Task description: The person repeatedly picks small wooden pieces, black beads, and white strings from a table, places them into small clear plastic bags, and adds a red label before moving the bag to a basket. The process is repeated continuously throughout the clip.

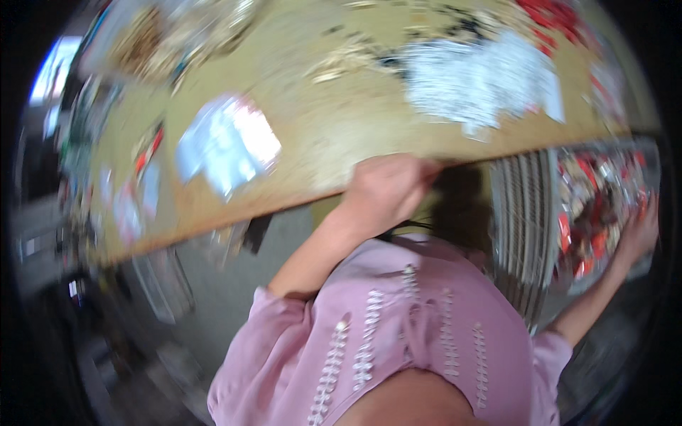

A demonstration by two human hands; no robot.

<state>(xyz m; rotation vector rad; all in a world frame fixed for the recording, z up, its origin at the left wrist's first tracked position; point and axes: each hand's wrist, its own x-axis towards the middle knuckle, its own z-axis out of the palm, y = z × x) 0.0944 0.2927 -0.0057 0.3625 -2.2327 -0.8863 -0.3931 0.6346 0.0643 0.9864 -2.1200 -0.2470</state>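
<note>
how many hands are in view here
2: the left hand at the near edge of the table, and the right hand at the right side of the grey crate. Some fingers are hidden or blurred.

From my remote post, I am watching a yellowish-brown tabletop [305, 113] stretching across the room, its near edge bowing in the fisheye view. Grey floor [231, 309] is showing below that edge's left half. Past the tabletop's far left corner, a bluish-white bright patch [58, 69] is glowing, window or lamp I am not telling; blurred dark furnishings [42, 241] are crowding the left edge.
</note>
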